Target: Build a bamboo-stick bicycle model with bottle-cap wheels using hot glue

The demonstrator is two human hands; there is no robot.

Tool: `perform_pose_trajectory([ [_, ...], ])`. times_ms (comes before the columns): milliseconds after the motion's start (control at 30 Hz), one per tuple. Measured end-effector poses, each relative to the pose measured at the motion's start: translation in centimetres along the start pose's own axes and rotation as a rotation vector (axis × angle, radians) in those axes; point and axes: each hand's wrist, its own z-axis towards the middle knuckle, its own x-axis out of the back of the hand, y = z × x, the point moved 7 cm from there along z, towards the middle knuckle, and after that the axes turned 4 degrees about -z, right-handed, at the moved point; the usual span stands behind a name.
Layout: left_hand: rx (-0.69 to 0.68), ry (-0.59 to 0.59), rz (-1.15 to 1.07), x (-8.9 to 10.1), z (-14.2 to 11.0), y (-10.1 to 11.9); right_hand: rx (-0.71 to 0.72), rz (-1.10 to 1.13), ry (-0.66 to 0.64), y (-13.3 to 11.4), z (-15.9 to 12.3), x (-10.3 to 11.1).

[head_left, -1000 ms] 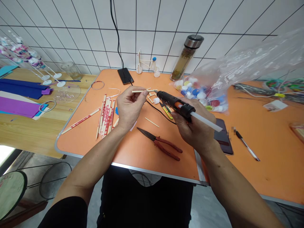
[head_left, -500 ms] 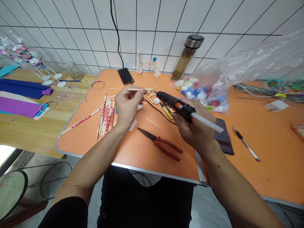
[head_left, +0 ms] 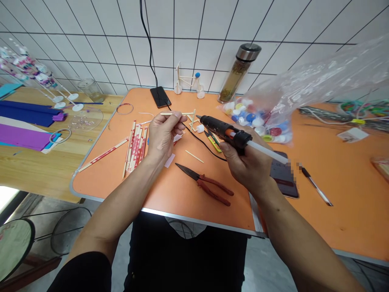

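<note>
My right hand (head_left: 247,170) closed round hot glue gun (head_left: 220,127), white glue stick (head_left: 267,152) jutting back. Left hand (head_left: 164,136) pinching wooden stick (head_left: 173,114) between thumb and fingertips, near nozzle. Risk: hot nozzle could burn left fingers; black cord (head_left: 206,147) could snag, dragging small stick frame (head_left: 192,119).

Glossy plastic glue gun (head_left: 223,130), matt wooden stick (head_left: 173,114)
</note>
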Motion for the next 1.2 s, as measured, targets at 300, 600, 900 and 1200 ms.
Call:
perform_pose_trajectory([
  [300, -0.004, -0.004, 0.047, -0.3, -0.5, 0.0, -0.008, 0.012, -0.037, -0.5, 0.2, 0.0],
  [600, -0.014, -0.033, 0.023, -0.5, -0.5, 0.0, -0.008, -0.014, -0.017, -0.5, 0.1, 0.0],
  [900, -0.006, -0.029, 0.020, -0.5, -0.5, 0.0, 0.022, -0.003, -0.006, -0.8, 0.4, 0.2],
  [1200, 0.029, -0.013, 0.020, -0.3, -0.3, -0.3, -0.065, 0.035, 0.042, 0.3, -0.2, 0.3],
])
